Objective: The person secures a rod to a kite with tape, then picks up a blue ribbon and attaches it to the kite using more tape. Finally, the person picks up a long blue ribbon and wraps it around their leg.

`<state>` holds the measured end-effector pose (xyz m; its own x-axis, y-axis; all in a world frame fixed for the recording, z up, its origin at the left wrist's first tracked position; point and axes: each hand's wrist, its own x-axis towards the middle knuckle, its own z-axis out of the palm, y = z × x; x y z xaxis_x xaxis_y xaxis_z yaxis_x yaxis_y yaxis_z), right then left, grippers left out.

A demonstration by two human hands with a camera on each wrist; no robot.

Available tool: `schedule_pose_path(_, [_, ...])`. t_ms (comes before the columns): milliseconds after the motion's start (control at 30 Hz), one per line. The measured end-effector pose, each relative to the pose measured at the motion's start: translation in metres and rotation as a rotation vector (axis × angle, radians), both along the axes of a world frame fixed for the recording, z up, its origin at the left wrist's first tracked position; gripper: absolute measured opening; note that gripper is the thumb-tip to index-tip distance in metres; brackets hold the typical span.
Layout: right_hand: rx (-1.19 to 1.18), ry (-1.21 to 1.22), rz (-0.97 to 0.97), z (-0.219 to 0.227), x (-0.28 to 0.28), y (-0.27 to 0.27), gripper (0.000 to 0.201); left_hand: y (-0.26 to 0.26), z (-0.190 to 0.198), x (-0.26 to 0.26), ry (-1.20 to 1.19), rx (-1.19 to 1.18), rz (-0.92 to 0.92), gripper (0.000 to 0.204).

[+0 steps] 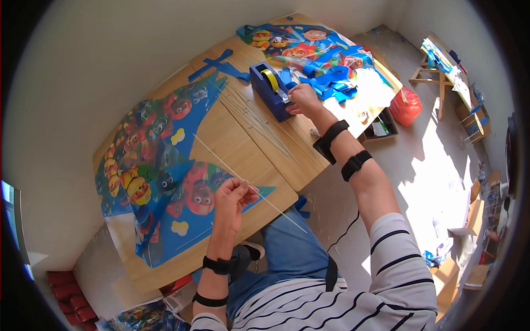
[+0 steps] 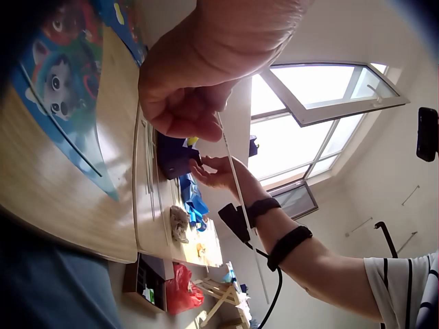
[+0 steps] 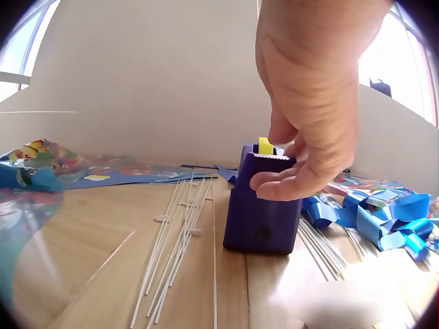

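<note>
My left hand [image 1: 231, 199] pinches a long thin white rod [image 1: 279, 211] between thumb and fingers, and the rod slants across the table's front edge. In the left wrist view the rod [image 2: 236, 179] runs down from the fingertips. My right hand [image 1: 305, 101] is at the front end of a dark blue tape dispenser [image 1: 269, 91] with a yellow core. Its curled thumb and fingers pinch the tape at the serrated cutter [image 3: 271, 157]; the tape end is mostly hidden by them. A blue printed cartoon sheet [image 1: 160, 129] lies left of the rod, its near part folded over.
Several thin white rods [image 1: 256, 118] lie beside the dispenser on the wooden table [image 1: 232, 138]. Blue ribbon [image 1: 334, 83] is heaped on another printed sheet [image 1: 298, 51] at the far right. A red bag [image 1: 406, 106] and an open box [image 1: 382, 129] stand on the floor.
</note>
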<state>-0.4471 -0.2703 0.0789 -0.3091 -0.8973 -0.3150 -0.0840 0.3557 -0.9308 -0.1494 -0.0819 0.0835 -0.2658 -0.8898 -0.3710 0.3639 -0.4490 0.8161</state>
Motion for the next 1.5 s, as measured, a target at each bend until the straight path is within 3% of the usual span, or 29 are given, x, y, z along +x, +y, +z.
schedule_pose_path(700, [0.232, -0.052, 0.080, 0.014, -0.009, -0.018, 0.026, -0.004, -0.004, -0.014, 0.006, 0.004, -0.041, 0.009])
schedule_pose_path(1000, [0.205, -0.058, 0.131, 0.020, -0.011, -0.015, 0.030, -0.006, -0.007, -0.015, -0.003, 0.022, -0.036, 0.009])
schedule_pose_path(1100, [0.245, -0.031, 0.062, 0.022, -0.008, -0.015, 0.030, -0.006, -0.008, -0.015, -0.010, 0.021, -0.032, 0.009])
schedule_pose_path(1500, [0.153, -0.077, 0.176, 0.004, -0.018, -0.020, 0.024, -0.008, -0.010, -0.017, -0.014, 0.027, -0.039, 0.010])
